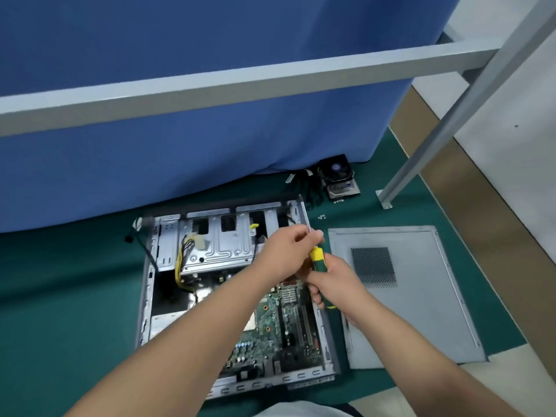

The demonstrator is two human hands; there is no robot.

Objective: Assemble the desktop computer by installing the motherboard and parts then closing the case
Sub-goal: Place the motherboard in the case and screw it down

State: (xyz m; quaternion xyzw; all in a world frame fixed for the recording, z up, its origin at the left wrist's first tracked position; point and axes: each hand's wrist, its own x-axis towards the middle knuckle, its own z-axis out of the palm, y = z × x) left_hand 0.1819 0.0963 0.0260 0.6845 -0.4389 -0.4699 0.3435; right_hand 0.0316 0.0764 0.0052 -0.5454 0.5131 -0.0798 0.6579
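Motherboard (270, 326) sits inside open case (144, 296) on mat; my right hand (334, 281) grips screwdriver (316, 255) handle, left hand (288, 251) pinches its shaft, likely loading a screw; next, seat tip squarely on a mount hole.

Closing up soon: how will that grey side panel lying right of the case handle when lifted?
The side panel looks like thin sheet metal, so probably light but prone to flexing. It lies flat on the green mat, so the fingers likely must pry an edge. Its smooth paint may be slippery.
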